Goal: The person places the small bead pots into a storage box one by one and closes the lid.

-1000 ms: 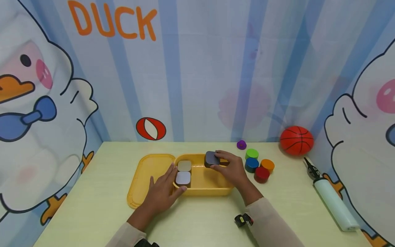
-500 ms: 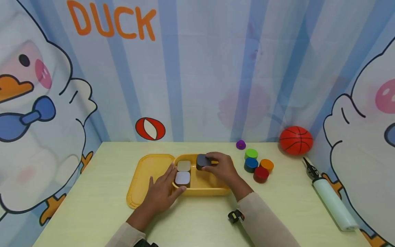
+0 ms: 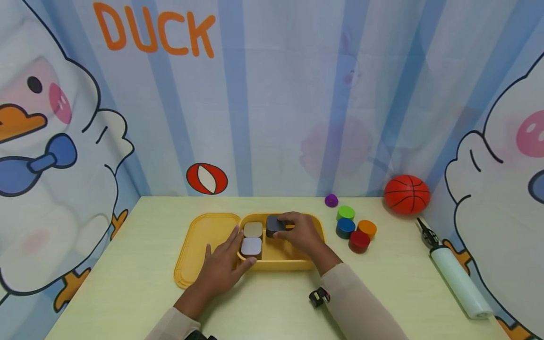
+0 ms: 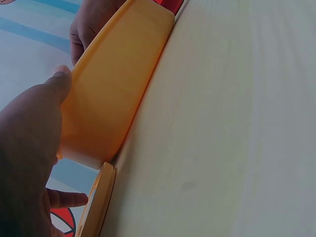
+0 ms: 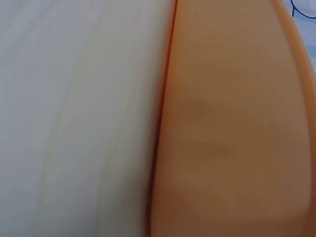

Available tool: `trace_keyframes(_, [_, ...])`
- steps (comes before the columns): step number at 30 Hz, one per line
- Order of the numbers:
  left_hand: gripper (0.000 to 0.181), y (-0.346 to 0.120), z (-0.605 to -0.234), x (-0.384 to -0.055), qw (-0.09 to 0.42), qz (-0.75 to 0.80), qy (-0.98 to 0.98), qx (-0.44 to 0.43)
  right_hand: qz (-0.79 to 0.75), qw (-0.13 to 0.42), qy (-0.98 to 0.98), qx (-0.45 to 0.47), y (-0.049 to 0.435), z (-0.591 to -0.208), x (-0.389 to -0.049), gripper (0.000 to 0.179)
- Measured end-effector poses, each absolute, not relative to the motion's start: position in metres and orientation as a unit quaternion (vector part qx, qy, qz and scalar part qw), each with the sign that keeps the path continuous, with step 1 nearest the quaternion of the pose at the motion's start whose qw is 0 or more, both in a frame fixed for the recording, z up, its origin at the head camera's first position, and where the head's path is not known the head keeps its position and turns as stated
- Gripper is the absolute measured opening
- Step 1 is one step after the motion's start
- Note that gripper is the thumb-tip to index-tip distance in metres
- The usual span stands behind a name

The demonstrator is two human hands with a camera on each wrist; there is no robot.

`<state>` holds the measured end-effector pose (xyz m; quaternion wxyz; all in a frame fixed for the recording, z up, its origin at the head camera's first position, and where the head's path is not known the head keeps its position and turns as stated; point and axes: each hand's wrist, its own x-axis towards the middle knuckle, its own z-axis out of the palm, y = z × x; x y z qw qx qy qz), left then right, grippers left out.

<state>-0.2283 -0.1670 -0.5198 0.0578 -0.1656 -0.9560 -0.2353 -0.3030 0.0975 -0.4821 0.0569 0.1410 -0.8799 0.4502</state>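
A yellow rectangular box with rounded corners stands on the table. Inside its left end sit a beige-topped block at the back and a pale lilac-topped block in front. My right hand pinches a dark grey block between thumb and fingers, low inside the box just right of the beige one. With fingers extended, my left hand rests against the box's left end, its thumb at the front rim. Only the box's outer wall and the table show in the right wrist view.
A yellow lid lies left of the box. To the right stand green, blue, orange and red round pieces. Behind them are a small purple piece and a red ball. A pale green pump lies far right.
My right hand has carried the dark grey block leftward and down into the box, closer to the beige-topped block. The left hand has stayed at the box's left end.
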Motion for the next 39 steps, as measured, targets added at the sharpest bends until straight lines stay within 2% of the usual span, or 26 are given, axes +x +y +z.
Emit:
trace_keyframes(12, [0.086,-0.166,-0.518,-0.226,0.055,-0.239,-0.956,-0.163,0.442,0.013,-0.889,0.122,0.090,-0.479,-0.304,0.045])
trace_keyframes(19, [0.086,-0.167,-0.520,-0.227,0.061,-0.240,-0.955,-0.162,0.423,0.028,-0.894,0.147,0.086,-0.483,-0.305,0.045])
trace_keyframes(39, [0.085,-0.167,-0.518,-0.227,0.056,-0.235,-0.956,-0.167,0.412,-0.007,-0.901,0.133,0.087,-0.486,-0.305,0.047])
